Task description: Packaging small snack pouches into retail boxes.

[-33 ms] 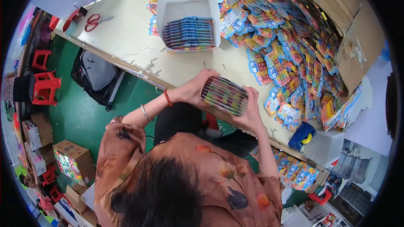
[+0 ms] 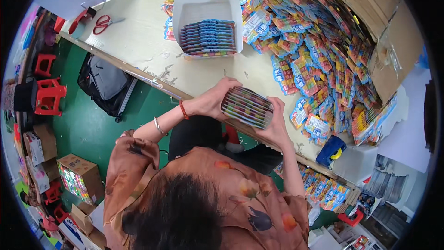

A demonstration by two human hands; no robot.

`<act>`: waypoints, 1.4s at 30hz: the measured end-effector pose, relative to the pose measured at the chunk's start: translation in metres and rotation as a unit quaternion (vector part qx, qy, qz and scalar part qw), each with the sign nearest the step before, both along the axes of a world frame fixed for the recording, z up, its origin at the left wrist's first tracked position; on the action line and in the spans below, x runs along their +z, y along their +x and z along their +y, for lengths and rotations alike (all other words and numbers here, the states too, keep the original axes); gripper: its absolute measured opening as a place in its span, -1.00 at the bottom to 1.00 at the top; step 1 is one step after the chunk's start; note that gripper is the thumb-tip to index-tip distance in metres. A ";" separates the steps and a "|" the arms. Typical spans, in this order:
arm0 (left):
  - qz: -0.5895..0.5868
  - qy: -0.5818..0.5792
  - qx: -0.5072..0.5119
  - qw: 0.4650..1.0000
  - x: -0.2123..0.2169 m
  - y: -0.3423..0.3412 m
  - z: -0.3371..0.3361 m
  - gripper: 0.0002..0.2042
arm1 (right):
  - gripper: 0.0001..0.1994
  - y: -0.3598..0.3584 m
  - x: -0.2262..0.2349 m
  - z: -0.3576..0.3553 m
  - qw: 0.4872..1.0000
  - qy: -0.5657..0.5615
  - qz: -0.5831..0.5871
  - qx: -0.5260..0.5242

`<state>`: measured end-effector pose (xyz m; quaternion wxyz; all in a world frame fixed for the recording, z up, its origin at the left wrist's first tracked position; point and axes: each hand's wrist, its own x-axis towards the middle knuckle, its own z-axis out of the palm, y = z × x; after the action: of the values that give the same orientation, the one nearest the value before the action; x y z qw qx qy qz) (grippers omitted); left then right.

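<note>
Between my two hands, near the table's front edge, is a stack of flat colourful blister packets [image 2: 247, 107], standing side by side with their edges up. My left hand [image 2: 215, 98] grips the stack's left end, and my right hand [image 2: 274, 122] closes round its right end. Beyond them on the table stands an open white box [image 2: 203, 11] with its lid raised. A row of similar packets [image 2: 208, 38] fills the near part of that box. To the right spreads a large heap of loose blue, yellow and red packets [image 2: 307, 41].
The heap spills from a cardboard carton [image 2: 402, 51] at the right. A blue tape dispenser [image 2: 330, 151] lies near the front edge. Red-handled scissors [image 2: 102, 24] and a red tape dispenser [image 2: 82, 21] lie at the far left. A grey-and-black bag [image 2: 105, 81] and red stools [image 2: 50, 97] occupy the floor.
</note>
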<state>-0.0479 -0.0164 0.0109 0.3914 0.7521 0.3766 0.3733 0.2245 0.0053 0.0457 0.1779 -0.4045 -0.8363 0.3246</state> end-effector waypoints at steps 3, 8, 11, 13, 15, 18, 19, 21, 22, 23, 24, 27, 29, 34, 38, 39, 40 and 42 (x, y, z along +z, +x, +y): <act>0.020 0.081 0.037 0.996 0.047 -0.010 -0.002 -0.04 | 0.00 -0.008 0.010 0.014 0.997 0.046 0.061 0.028; 0.114 0.132 0.192 0.966 0.122 -0.087 0.029 0.11 | -0.02 -0.100 0.087 0.100 0.971 0.185 0.084 0.122; 0.149 0.220 0.259 0.929 0.131 -0.135 0.074 0.01 | -0.05 -0.164 0.103 0.160 0.948 0.237 0.116 0.180; 0.159 0.227 0.264 0.924 0.123 -0.154 0.103 -0.09 | -0.08 -0.188 0.095 0.196 0.944 0.260 0.097 0.176; 0.168 0.196 0.288 0.922 0.120 -0.159 0.110 -0.11 | -0.09 -0.207 0.086 0.215 0.943 0.263 0.088 0.187; 0.159 0.172 0.269 0.934 0.098 -0.168 0.123 -0.12 | -0.02 -0.213 0.068 0.227 0.951 0.245 0.031 0.188; 0.146 0.167 0.259 0.940 0.094 -0.169 0.127 -0.14 | 0.05 -0.213 0.067 0.226 0.948 0.267 -0.030 0.171; 0.175 0.172 0.254 0.935 0.084 -0.171 0.135 -0.13 | 0.08 -0.211 0.062 0.223 0.942 0.294 -0.073 0.144; 0.206 0.180 0.244 0.930 0.081 -0.170 0.138 -0.12 | 0.11 -0.210 0.060 0.220 0.934 0.320 -0.114 0.111; 0.205 0.177 0.244 0.931 0.079 -0.170 0.140 -0.12 | 0.11 -0.211 0.059 0.219 0.934 0.318 -0.116 0.112; 0.196 0.172 0.251 0.932 0.076 -0.170 0.142 -0.11 | 0.09 -0.211 0.058 0.218 0.925 0.349 -0.094 0.116; 0.178 0.164 0.266 0.933 0.069 -0.172 0.147 -0.10 | -0.14 -0.216 0.064 0.209 0.892 0.435 -0.028 0.123; 0.167 0.165 0.263 0.936 0.065 -0.173 0.148 -0.10 | -0.36 -0.215 0.052 0.198 0.872 0.460 -0.061 0.156; 0.185 0.129 0.281 0.933 0.061 -0.175 0.153 -0.08 | -0.67 -0.216 0.041 0.202 0.908 0.379 0.072 0.167; 0.216 0.111 0.277 0.930 0.060 -0.179 0.154 -0.02 | -0.85 -0.222 0.039 0.202 0.936 0.300 0.031 0.182; 0.217 0.105 0.268 0.933 0.060 -0.179 0.154 0.00 | -0.85 -0.224 0.039 0.204 0.936 0.300 0.030 0.182; 0.217 0.106 0.268 0.933 0.060 -0.180 0.154 0.00 | -0.85 -0.228 0.040 0.206 0.924 0.330 0.013 0.192; 0.278 0.143 0.271 0.910 0.059 -0.182 0.152 0.01 | -0.83 -0.232 0.039 0.202 0.907 0.377 -0.019 0.187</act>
<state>-0.2296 0.1356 0.0696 0.0428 0.7423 0.6023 0.2904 -0.0079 0.2072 0.0850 0.2371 -0.1492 -0.9600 0.0046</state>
